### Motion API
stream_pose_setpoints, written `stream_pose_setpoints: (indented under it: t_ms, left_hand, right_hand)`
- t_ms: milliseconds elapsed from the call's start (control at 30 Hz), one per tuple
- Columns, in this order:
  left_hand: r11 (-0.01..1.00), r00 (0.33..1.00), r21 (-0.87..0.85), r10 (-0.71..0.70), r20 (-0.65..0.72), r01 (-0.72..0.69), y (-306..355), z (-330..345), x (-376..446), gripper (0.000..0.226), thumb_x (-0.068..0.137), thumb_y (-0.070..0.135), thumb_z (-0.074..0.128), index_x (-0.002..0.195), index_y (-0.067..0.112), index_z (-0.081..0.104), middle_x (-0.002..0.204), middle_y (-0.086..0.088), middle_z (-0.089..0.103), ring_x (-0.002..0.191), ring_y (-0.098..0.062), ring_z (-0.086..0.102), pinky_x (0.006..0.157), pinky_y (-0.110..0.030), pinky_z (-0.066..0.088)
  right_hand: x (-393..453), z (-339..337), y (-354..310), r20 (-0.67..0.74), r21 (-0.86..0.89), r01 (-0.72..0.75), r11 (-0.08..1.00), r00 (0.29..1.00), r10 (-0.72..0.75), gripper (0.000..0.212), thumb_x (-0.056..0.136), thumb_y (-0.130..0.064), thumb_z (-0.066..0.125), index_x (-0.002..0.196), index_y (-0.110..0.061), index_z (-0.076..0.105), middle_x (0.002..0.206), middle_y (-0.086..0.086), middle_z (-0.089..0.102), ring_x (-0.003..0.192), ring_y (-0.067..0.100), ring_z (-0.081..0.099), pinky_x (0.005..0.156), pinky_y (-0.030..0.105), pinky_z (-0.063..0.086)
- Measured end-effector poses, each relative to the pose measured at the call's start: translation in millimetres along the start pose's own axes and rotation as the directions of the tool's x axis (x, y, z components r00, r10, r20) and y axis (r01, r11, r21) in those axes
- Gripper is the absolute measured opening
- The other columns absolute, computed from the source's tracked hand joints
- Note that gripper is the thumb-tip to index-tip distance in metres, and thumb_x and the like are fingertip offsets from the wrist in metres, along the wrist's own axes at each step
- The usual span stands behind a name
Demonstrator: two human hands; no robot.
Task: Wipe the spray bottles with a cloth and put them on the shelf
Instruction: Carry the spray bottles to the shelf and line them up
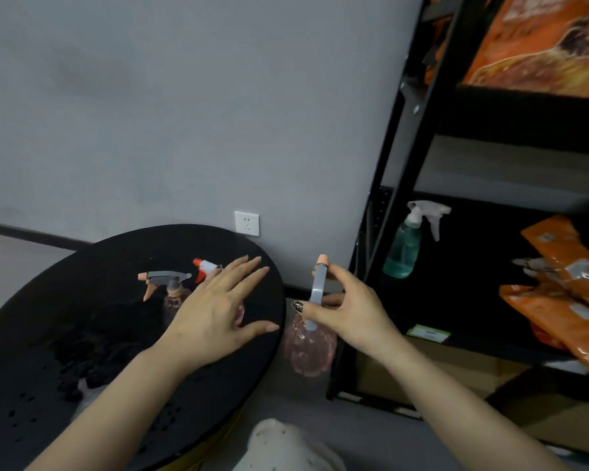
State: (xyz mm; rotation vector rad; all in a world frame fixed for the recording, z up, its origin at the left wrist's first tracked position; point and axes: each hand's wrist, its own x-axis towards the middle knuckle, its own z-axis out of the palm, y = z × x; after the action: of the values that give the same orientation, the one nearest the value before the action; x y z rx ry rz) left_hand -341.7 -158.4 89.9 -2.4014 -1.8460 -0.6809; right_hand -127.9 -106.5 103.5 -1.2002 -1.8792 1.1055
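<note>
My right hand (349, 309) grips the grey spray head of a pink see-through spray bottle (308, 348), which hangs in the air between the round black table (48, 334) and the black shelf (381, 232). My left hand (218, 307) hovers flat with fingers spread over the table, holding nothing. Behind it stand a bottle with a grey and peach sprayer (165, 280) and one with a red and white sprayer (205, 267), partly hidden by the hand. A green spray bottle (403, 246) with a white trigger stands on the shelf's lower board. A dark cloth (116, 334) lies on the table, hard to make out.
Orange packets (565, 294) lie on the right of the shelf's lower board, and an orange bag (538, 45) stands on the board above. A white wall socket (247, 223) sits behind the table. Cardboard boxes (456, 368) fill the space under the shelf.
</note>
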Motion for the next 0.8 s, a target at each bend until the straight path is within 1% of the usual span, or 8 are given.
stream_pose_setpoints:
  t_ms: [100, 200, 333, 400, 500, 567, 667, 800]
  left_hand:
    - [0.998, 0.998, -0.023, 0.057, 0.023, -0.056, 32, 5, 21, 0.09, 0.074, 0.077, 0.034, 0.144, 0.02, 0.033, 0.151, 0.003, 0.028, 0.14, -0.01, 0.014, 0.111, -0.034, 0.009]
    - [0.994, 0.995, -0.058, 0.096, 0.025, -0.094, 62, 12, 39, 0.093, 0.073, 0.081, 0.027, 0.145, 0.022, 0.03, 0.152, 0.004, 0.026, 0.138, -0.006, 0.009, 0.111, -0.031, 0.004]
    - [0.986, 0.988, -0.08, 0.15, 0.027, -0.147, 94, 20, 61, 0.095, 0.072, 0.082, 0.022, 0.145, 0.022, 0.028, 0.153, 0.004, 0.024, 0.137, -0.004, 0.005, 0.11, -0.03, 0.0]
    - [0.98, 0.982, -0.076, 0.186, 0.034, -0.183, 108, 24, 71, 0.094, 0.072, 0.081, 0.025, 0.146, 0.023, 0.027, 0.154, 0.003, 0.024, 0.137, -0.004, 0.006, 0.11, -0.03, -0.001]
    - [0.973, 0.974, -0.077, 0.222, 0.035, -0.219, 124, 31, 86, 0.089, 0.074, 0.075, 0.03, 0.147, 0.025, 0.023, 0.155, 0.006, 0.02, 0.138, -0.001, 0.002, 0.11, -0.023, -0.002]
    - [0.968, 0.971, -0.09, 0.238, 0.024, -0.235, 134, 35, 96, 0.088, 0.074, 0.074, 0.033, 0.147, 0.024, 0.025, 0.155, 0.006, 0.021, 0.137, 0.0, 0.003, 0.109, -0.021, -0.003]
    - [0.962, 0.967, -0.11, 0.253, 0.022, -0.249, 149, 43, 113, 0.086, 0.076, 0.069, 0.041, 0.147, 0.022, 0.025, 0.155, 0.005, 0.021, 0.137, 0.0, 0.004, 0.109, -0.021, -0.002]
    - [0.958, 0.966, -0.14, 0.256, 0.021, -0.251, 167, 53, 132, 0.085, 0.08, 0.06, 0.056, 0.147, 0.023, 0.021, 0.155, 0.005, 0.019, 0.143, -0.008, 0.008, 0.113, -0.023, 0.006]
  right_hand:
    - [-14, -44, -1, -0.041, -0.015, -0.025, 1.0, 0.999, 0.024, 0.068, 0.069, -0.028, 0.08, 0.129, -0.027, 0.047, 0.113, -0.016, 0.059, 0.082, 0.004, 0.068, 0.07, 0.02, 0.054]
    - [-23, -85, 0, -0.081, -0.032, -0.053, 0.998, 0.995, 0.05, 0.059, 0.07, -0.027, 0.079, 0.121, -0.031, 0.05, 0.1, -0.019, 0.062, 0.078, 0.003, 0.068, 0.07, 0.019, 0.052]
    - [-22, -133, 4, -0.156, -0.076, -0.088, 0.993, 0.985, 0.075, 0.067, 0.069, -0.034, 0.077, 0.129, -0.023, 0.049, 0.118, -0.012, 0.058, 0.083, 0.006, 0.067, 0.077, 0.023, 0.051]
    - [-17, -153, 7, -0.193, -0.085, -0.097, 0.992, 0.978, 0.079, 0.065, 0.071, -0.032, 0.077, 0.129, -0.021, 0.05, 0.119, -0.01, 0.058, 0.082, 0.007, 0.067, 0.076, 0.023, 0.051]
    - [-4, -174, 17, -0.238, -0.081, -0.1, 0.992, 0.968, 0.079, 0.058, 0.076, -0.025, 0.076, 0.127, -0.02, 0.05, 0.101, -0.016, 0.059, 0.073, 0.0, 0.066, 0.061, 0.012, 0.046]
    - [7, -183, 24, -0.274, -0.096, -0.103, 0.99, 0.959, 0.073, 0.056, 0.076, -0.027, 0.076, 0.126, -0.021, 0.051, 0.103, -0.017, 0.056, 0.079, 0.005, 0.066, 0.063, 0.012, 0.045]
    - [27, -194, 36, -0.331, -0.124, -0.105, 0.987, 0.942, 0.059, 0.059, 0.075, -0.032, 0.076, 0.127, -0.019, 0.052, 0.118, -0.007, 0.056, 0.102, 0.016, 0.061, 0.082, 0.024, 0.045]
    - [52, -200, 48, -0.35, -0.108, -0.104, 0.989, 0.935, 0.06, 0.049, 0.076, -0.029, 0.076, 0.119, -0.019, 0.057, 0.113, -0.007, 0.059, 0.108, 0.011, 0.056, 0.084, 0.022, 0.04]
